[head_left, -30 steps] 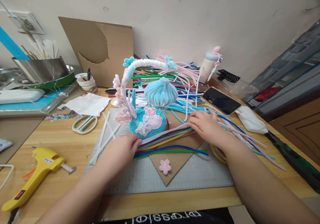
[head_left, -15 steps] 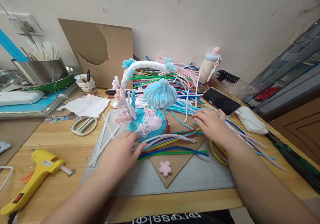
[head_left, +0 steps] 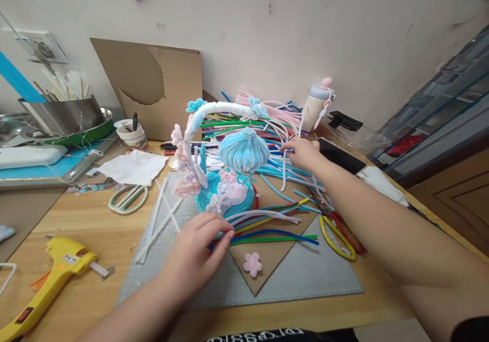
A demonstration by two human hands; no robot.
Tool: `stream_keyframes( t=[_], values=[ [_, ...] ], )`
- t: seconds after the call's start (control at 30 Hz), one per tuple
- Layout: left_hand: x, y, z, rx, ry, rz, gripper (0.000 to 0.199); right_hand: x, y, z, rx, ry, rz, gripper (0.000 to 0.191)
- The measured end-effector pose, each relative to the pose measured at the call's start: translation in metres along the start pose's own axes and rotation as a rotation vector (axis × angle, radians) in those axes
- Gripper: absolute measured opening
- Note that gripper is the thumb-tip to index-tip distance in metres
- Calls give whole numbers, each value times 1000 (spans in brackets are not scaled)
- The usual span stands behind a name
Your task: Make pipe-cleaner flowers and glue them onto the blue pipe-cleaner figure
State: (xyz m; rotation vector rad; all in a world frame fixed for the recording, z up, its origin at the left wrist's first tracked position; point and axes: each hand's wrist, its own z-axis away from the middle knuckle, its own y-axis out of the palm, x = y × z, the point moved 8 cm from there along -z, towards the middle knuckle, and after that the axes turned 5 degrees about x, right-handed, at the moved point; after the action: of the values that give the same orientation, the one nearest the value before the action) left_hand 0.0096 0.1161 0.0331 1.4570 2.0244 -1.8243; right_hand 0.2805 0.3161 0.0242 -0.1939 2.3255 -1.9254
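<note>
My left hand is closed around the left ends of several coloured pipe cleaners, which fan out to the right over cardboard. Behind it stands a blue fuzzy base with pink and lilac pieces, a white arch and a blue shell shape under the arch. My right hand reaches over the back pile of pipe cleaners, its fingers bent at the white and blue stems; whether it grips one is too small to tell. A pink flower lies near the cardboard's front corner.
Scissors with yellow and red handles lie under my right forearm. A yellow glue gun, pale green scissors and a white cloth are at left. A phone and a bottle stand or lie at back right.
My right hand has moved back and a little left, from beside the cardboard to the pile, uncovering the scissors. My left hand has shifted slightly right and down. The view has tilted a little.
</note>
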Motion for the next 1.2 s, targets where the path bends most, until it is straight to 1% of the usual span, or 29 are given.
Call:
stream_keyframes(
  t=[0.1, 0.17, 0.27, 0.37, 0.43, 0.53, 0.6, 0.7, 0.77, 0.87, 0.93, 1.07, 1.13, 1.2],
  values=[
    [-2, 0, 0, 2, 6, 11, 11, 6, 12, -16, 8, 3, -16, 22],
    [-2, -1, 0, 2, 1, 17, 10, 14, 17, -22, 43, -46, -20, 21],
    [-2, 0, 0, 7, -6, 26, 11, 24, 25, -26, 109, -112, -7, 15],
    [-3, 2, 0, 26, -4, 36, 11, 25, 29, -27, 123, -104, 12, 12],
    [-4, 4, 1, 37, -2, 37, 11, 22, 27, -28, 120, -73, 6, 12],
    [-5, 4, 1, 37, 0, 33, 10, 10, 10, -31, 73, 8, -26, 17],
    [-6, 3, 1, 39, -2, 31, 11, 2, -10, -31, 9, 57, -37, 20],
    [-6, 6, 1, 70, -13, 24, 12, -6, -38, -29, -86, 72, -56, 21],
    [-5, 10, 1, 106, -27, 12, 13, -10, -44, -26, -72, 86, -65, 20],
    [-3, 13, 2, 134, -43, 1, 13, -16, -44, -20, -24, 128, -33, 13],
    [-2, 13, 2, 129, -49, -1, 13, -20, -52, -14, -79, 144, -11, 11],
    [1, 12, 1, 125, -65, -10, 15, -24, -84, 1, -234, 172, -16, 19],
    [1, 12, 1, 125, -68, -13, 15, -27, -100, 10, -299, 179, -64, 23],
    [0, 11, 0, 124, -68, -19, 15, -34, -112, 20, -323, 195, -140, 25]
  ],
)
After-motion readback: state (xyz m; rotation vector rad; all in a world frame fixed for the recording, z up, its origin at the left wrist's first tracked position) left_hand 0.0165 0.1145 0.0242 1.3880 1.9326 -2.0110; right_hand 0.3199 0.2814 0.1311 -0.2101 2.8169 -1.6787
